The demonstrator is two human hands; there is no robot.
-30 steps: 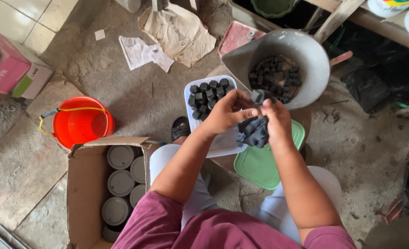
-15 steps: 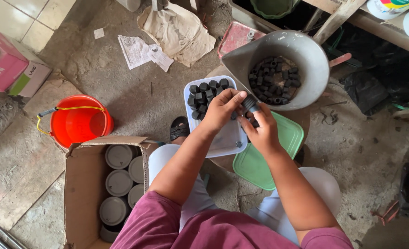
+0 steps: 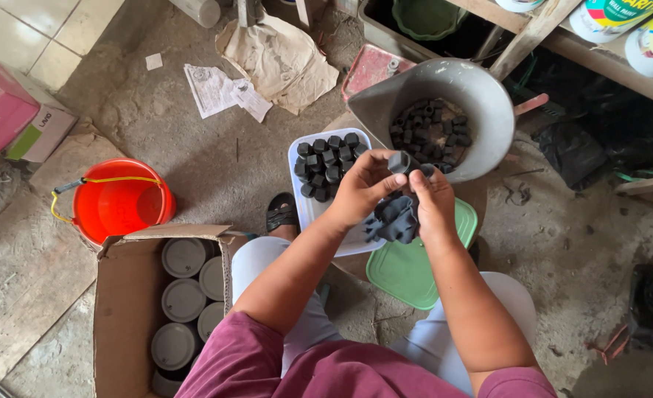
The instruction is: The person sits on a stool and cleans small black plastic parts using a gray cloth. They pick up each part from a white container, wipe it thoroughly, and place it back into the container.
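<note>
My left hand [image 3: 362, 190] and my right hand [image 3: 432, 200] meet over a white rectangular tub [image 3: 306, 211]. Between the fingertips of both hands sits a small black cap-shaped piece [image 3: 398, 161]. A dark crumpled cloth [image 3: 394, 220] hangs from under my right hand. Several of the same black pieces [image 3: 326, 163] lie in rows at the far end of the tub. A grey metal pot [image 3: 489, 110] just beyond my hands holds a heap of more black pieces [image 3: 427, 133].
A green lid [image 3: 415, 269] lies under my right forearm. An orange bucket [image 3: 117, 199] stands at the left. A cardboard box [image 3: 124, 309] with several grey round lids sits by my left knee. Papers [image 3: 223, 88] and a wooden shelf frame [image 3: 533, 29] lie beyond.
My hands dropped to the tub with a black piece, then rose again. The dark cloth, hidden half a second ago, hangs below my right hand again.
</note>
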